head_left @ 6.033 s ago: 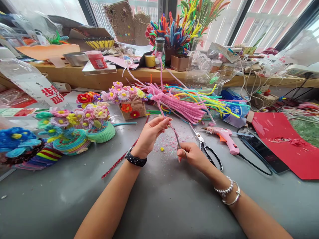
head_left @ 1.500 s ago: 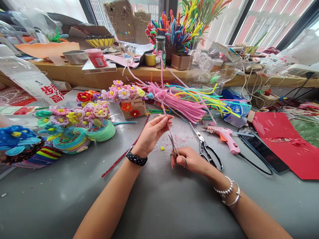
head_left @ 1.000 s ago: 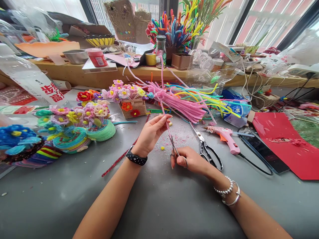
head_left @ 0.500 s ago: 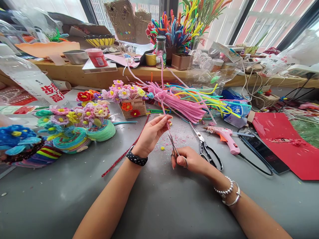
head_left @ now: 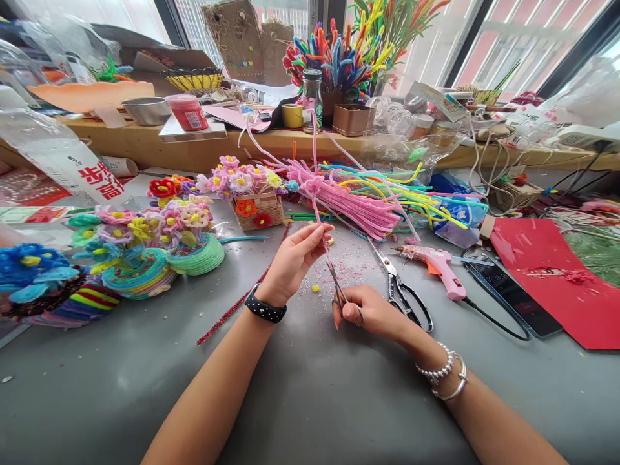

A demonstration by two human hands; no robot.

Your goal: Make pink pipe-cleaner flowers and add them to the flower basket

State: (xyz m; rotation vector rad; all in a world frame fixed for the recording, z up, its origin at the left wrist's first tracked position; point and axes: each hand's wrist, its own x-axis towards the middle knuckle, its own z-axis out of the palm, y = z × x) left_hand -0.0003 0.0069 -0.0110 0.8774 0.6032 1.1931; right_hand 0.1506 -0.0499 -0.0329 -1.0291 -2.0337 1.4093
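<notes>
My left hand [head_left: 304,253] pinches a pink pipe cleaner [head_left: 317,210] between thumb and fingers, above the middle of the table. One end of it runs up toward the bundle of pink pipe cleaners [head_left: 356,205]. Below that hand, my right hand [head_left: 364,310] has its fingers through the handles of small scissors [head_left: 336,281]. Their blades point up and meet the lower end of the held pipe cleaner. A tiny yellow piece [head_left: 315,289] and pink fluff lie on the table [head_left: 290,387] around them.
To the right lie large black-handled scissors [head_left: 398,284], a pink glue gun [head_left: 438,266], a phone [head_left: 513,294] and red card [head_left: 557,278]. A red tinsel stem [head_left: 227,315] lies left of my hands. Pipe-cleaner flowers [head_left: 174,223] and a woven basket [head_left: 261,213] stand at the left and back.
Almost nothing differs. Both hands keep their places, and the scissor blades stay at the lower end of the pink pipe cleaner, with only a very slight shift.
</notes>
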